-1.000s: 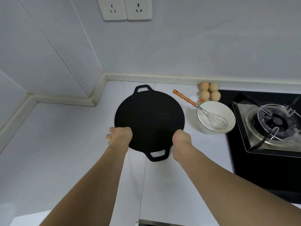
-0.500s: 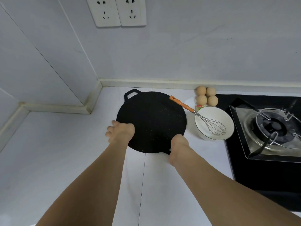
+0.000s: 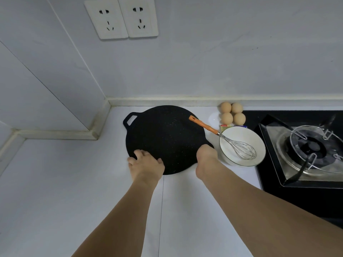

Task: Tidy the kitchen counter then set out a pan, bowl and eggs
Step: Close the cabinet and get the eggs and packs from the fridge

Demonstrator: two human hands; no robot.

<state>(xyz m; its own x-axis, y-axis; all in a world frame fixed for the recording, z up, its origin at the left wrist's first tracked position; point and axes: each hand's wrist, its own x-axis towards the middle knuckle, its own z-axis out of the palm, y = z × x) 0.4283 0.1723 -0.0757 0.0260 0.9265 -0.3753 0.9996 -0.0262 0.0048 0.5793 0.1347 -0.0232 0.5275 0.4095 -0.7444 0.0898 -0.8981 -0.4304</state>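
Four eggs (image 3: 233,113), upper right of centre. One pan (image 3: 165,139), one bowl (image 3: 242,145), one whisk (image 3: 222,138), two wall sockets (image 3: 121,17), one burner (image 3: 313,147), two hands (image 3: 146,165).

Both forearms are bare to the frame's edge, with no sleeves, rings or watch showing.
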